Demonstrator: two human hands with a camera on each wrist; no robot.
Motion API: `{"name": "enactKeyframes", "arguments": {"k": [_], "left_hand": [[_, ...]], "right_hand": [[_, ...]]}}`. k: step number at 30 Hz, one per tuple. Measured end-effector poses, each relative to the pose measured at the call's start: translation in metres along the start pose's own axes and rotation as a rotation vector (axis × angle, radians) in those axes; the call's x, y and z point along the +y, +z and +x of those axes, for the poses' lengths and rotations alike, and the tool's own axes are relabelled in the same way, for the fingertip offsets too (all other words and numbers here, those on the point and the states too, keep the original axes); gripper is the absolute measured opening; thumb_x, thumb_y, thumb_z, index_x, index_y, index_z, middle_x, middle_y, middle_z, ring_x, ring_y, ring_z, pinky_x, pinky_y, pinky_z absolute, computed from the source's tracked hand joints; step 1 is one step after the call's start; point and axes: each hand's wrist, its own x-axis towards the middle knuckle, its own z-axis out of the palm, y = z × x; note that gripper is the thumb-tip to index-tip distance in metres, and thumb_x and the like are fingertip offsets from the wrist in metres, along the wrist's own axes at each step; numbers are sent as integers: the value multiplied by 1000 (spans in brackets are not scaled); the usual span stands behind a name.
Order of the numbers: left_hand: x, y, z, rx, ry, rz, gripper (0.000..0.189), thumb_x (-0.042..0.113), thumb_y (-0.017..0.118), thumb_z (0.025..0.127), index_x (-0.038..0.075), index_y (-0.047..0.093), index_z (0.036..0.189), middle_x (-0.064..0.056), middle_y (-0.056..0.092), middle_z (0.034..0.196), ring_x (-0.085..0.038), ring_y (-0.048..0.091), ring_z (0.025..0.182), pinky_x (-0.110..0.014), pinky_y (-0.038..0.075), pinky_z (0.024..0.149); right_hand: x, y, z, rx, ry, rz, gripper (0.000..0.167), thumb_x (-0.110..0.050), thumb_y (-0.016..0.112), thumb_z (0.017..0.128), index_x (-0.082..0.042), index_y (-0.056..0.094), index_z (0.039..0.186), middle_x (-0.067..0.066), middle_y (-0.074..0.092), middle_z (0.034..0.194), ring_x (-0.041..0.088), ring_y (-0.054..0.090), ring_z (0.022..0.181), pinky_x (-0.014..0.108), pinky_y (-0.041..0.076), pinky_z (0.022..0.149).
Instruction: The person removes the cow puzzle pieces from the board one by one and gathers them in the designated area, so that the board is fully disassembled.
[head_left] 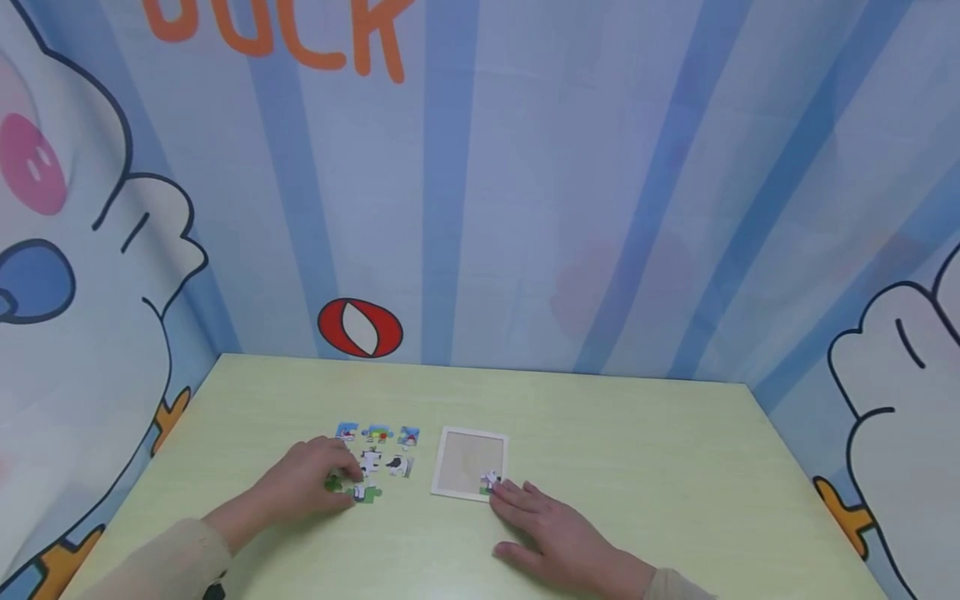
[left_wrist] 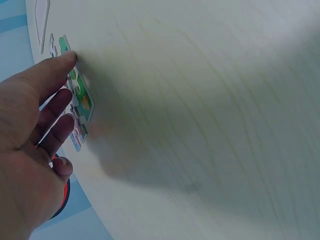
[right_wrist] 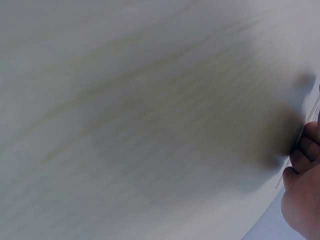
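Note:
In the head view my left hand is over the left side of a group of jigsaw puzzle pieces, its fingers bent and spread. Its thumb is right at the edge of a green-based piece in the near row; another green piece shows partly under the hand. The left wrist view has the thumb tip overlapping the green pieces. My right hand lies with straight fingers at the near right corner of a white-rimmed puzzle tray. The fingertips meet a puzzle piece set in that corner.
Further pieces lie in rows left of the tray, among them a black-and-white one and a blue one. The pale wooden table ends at a blue striped cloth backdrop.

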Motion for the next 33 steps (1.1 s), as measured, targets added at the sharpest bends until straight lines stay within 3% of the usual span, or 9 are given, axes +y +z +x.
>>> {"name": "enactKeyframes", "arguments": {"k": [15, 24, 33], "left_hand": [[-4, 0, -2, 10, 39, 4, 21, 23, 93, 83, 31, 79, 97, 19, 64, 96, -10, 60, 99, -51, 49, 95], [-2, 1, -2, -1, -15, -10, 22, 19, 93, 82, 31, 79, 94, 19, 65, 96, -20, 63, 113, -58, 46, 105], [0, 0, -4, 6, -27, -10, 24, 20, 94, 82, 31, 79, 98, 19, 66, 99, -20, 62, 114, -58, 44, 107]], "right_hand": [[1, 0, 1, -14, 9, 4, 67, -55, 49, 111, -8, 50, 159, 5, 46, 166, 23, 43, 153, 48, 36, 122], [1, -1, 0, -9, -1, -8, 67, -55, 48, 111, -8, 51, 158, 5, 46, 166, 24, 44, 153, 48, 37, 122], [0, -1, 0, -7, -2, -4, 67, -56, 49, 111, -8, 51, 158, 5, 46, 166, 24, 44, 153, 49, 37, 122]]}}
